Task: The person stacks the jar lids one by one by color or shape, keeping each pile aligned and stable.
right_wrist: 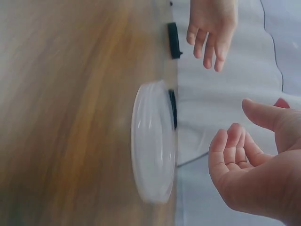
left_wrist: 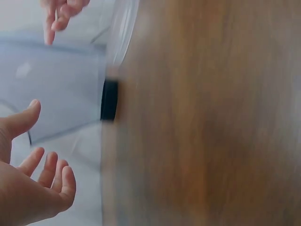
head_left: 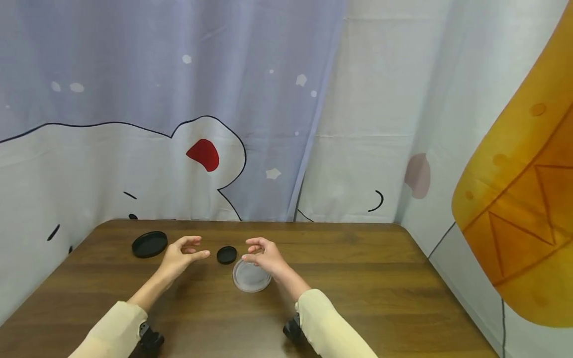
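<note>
My left hand (head_left: 180, 257) hovers over the wooden table between a large black round lid (head_left: 149, 244) and a small black round lid (head_left: 227, 255). Its fingers are loosely bent with thumb and fingertips apart, and nothing is between them. On the other side of the small lid, my right hand (head_left: 265, 256) is held up in the same relaxed way, also holding nothing. Below it lies a clear round plastic lid (head_left: 251, 276), its far right edge partly covered by that hand in the head view. In the right wrist view the clear lid (right_wrist: 153, 143) stands out close to the camera.
The brown wooden table (head_left: 358, 293) carries the three round pieces on its left half. Behind it hangs a printed curtain (head_left: 268, 124), reaching down to the table's back edge. Dark wrist cameras sit at both cream sleeves (head_left: 114, 328).
</note>
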Motion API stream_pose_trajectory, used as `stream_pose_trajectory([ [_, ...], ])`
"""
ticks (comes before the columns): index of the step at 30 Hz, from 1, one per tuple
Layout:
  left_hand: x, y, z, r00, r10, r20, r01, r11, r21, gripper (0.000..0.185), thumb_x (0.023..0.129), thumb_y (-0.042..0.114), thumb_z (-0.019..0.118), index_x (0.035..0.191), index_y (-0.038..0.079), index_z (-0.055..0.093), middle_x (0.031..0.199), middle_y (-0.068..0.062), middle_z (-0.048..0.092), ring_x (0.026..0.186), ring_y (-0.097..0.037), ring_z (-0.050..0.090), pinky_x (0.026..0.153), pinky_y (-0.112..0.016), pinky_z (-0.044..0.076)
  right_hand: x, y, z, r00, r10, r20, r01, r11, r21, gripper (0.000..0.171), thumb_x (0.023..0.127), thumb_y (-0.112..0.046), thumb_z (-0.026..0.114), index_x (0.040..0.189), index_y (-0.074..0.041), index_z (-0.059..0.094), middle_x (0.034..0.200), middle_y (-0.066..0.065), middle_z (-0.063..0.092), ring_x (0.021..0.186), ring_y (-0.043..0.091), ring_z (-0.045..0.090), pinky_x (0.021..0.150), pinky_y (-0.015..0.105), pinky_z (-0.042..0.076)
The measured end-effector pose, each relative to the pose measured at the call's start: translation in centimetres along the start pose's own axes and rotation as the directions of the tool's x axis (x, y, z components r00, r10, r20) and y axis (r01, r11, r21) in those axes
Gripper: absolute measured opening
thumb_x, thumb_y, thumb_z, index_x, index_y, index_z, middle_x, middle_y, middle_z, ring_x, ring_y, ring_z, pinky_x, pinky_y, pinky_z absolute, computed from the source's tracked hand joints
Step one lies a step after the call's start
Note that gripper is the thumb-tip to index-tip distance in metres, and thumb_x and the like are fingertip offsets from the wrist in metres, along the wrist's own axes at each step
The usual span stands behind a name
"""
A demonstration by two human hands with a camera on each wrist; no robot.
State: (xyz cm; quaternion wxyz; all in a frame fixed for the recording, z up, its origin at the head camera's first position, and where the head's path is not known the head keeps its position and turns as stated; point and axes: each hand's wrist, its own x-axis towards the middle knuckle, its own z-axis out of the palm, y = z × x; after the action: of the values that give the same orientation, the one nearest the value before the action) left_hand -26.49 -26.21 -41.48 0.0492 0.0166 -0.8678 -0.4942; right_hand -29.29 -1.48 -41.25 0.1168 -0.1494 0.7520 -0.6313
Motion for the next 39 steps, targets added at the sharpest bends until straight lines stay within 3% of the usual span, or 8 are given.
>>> stream_pose_trajectory([
  [3,0.1,-0.8,-2.6,0.998,-0.025,-0.061,0.027,0.999,0.023,0.069,0.083,0.039,0.068,0.135,0.002,0.042,0.129,-0.016,0.052,0.108,-0.019,0.053,0.079,-0.022,0.046,0.7,-0.8,1.9,1.000,-0.001,0.016,0.000,1.000,0.020,0.040,0.080,-0.006,0.069,0.118,-0.004,0.058,0.108,0.020,0.059,0.074,0.008,0.054,0.074,0.033,0.053],
  [6,0.2,-1.8,-5.5,0.986,-0.098,-0.134,0.094,0.995,-0.041,0.072,0.083,0.042,0.067,0.137,0.002,0.040,0.109,0.013,0.058,0.092,0.006,0.053,0.075,-0.015,0.047,1.4,-1.5,4.0,0.999,0.008,0.038,-0.010,0.999,0.048,0.039,0.081,-0.006,0.069,0.118,-0.006,0.059,0.110,0.018,0.060,0.075,0.007,0.055,0.076,0.034,0.054],
  [10,0.3,-3.7,-8.5,0.940,-0.228,-0.255,0.175,0.961,-0.214,0.050,0.082,0.039,0.069,0.124,0.020,0.051,0.085,0.034,0.046,0.076,0.018,0.046,0.069,-0.010,0.046,2.1,-2.2,6.3,0.998,0.019,0.059,-0.025,0.996,0.090,0.038,0.080,-0.007,0.070,0.117,-0.008,0.060,0.111,0.016,0.062,0.078,0.006,0.057,0.074,0.028,0.054],
  [15,0.4,-5.7,-9.8,0.837,-0.363,-0.410,0.269,0.925,-0.270,0.030,0.080,0.037,0.072,0.103,0.034,0.054,0.089,0.027,0.045,0.083,0.008,0.040,0.069,-0.008,0.038,2.5,-2.0,7.7,0.998,0.045,0.043,-0.050,0.992,0.117,0.036,0.079,-0.004,0.070,0.114,-0.007,0.061,0.108,0.015,0.064,0.079,0.006,0.057,0.073,0.027,0.053],
  [20,0.6,-7.1,-11.0,0.784,-0.416,-0.460,0.348,0.909,-0.230,0.052,0.086,0.036,0.062,0.130,0.012,0.050,0.116,-0.002,0.049,0.110,-0.020,0.044,0.088,-0.025,0.043,3.0,-1.7,8.7,0.998,0.058,0.040,-0.064,0.987,0.151,0.034,0.081,-0.006,0.069,0.113,-0.007,0.061,0.109,0.014,0.064,0.084,0.010,0.061,0.077,0.030,0.054],
  [27,0.5,-8.4,-11.6,0.793,-0.479,-0.376,0.443,0.877,-0.183,0.071,0.089,0.037,0.053,0.142,-0.005,0.030,0.151,-0.028,0.019,0.138,-0.047,0.017,0.111,-0.055,0.026,3.6,-0.8,10.7,0.996,0.084,0.041,-0.090,0.979,0.181,0.034,0.081,-0.006,0.069,0.114,-0.005,0.060,0.106,0.013,0.067,0.089,0.020,0.068,0.077,0.032,0.055],
  [34,0.7,-8.6,-11.3,0.810,-0.421,-0.408,0.441,0.896,-0.049,0.059,0.090,0.030,0.051,0.128,-0.015,0.044,0.140,-0.036,0.031,0.133,-0.051,0.020,0.110,-0.055,0.023,3.8,-0.3,12.2,0.981,0.170,0.089,-0.192,0.879,0.436,0.036,0.085,-0.005,0.064,0.120,0.002,0.057,0.105,0.013,0.069,0.090,0.025,0.069,0.084,0.036,0.055],
  [39,1.3,-8.6,-10.6,0.818,-0.391,-0.422,0.425,0.905,-0.015,0.054,0.090,0.029,0.051,0.121,-0.015,0.051,0.137,-0.036,0.035,0.130,-0.053,0.022,0.110,-0.056,0.020,3.9,-0.1,12.9,0.976,0.205,0.071,-0.216,0.881,0.421,0.033,0.085,-0.007,0.064,0.116,0.000,0.059,0.103,0.011,0.069,0.085,0.020,0.069,0.080,0.033,0.056],
])
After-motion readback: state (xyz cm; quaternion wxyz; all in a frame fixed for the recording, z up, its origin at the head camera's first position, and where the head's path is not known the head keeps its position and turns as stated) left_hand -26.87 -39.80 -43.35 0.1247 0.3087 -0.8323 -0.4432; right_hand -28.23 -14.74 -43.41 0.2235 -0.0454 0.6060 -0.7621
